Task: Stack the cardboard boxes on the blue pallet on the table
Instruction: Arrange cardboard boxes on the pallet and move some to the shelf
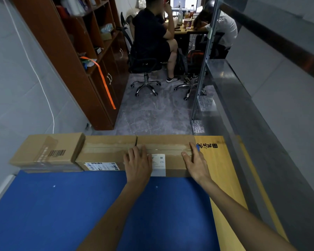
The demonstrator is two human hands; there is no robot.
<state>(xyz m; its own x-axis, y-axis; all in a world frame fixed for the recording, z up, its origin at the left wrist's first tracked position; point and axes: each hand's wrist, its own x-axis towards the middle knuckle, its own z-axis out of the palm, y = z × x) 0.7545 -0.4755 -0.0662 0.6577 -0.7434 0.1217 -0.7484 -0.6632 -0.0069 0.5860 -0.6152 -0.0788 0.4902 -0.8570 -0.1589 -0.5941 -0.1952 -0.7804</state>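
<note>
Three cardboard boxes stand in a row along the far edge of the blue pallet [71, 205]. The right box [172, 158] carries a white label; my left hand [138, 162] lies flat on its top left part and my right hand [195, 162] rests on its right edge. Both hands press on it with fingers spread, not gripping around it. The middle box [105, 153] touches its left side. The left box [47, 149] has a printed barcode and sits on top of another box, of which only the front edge shows.
The pallet lies on a yellow wooden table [223, 174] whose bare strip runs along the right. A glass partition [243, 105] stands to the right, a brown shelf cabinet [91, 66] to the far left. Two people sit on office chairs beyond the table.
</note>
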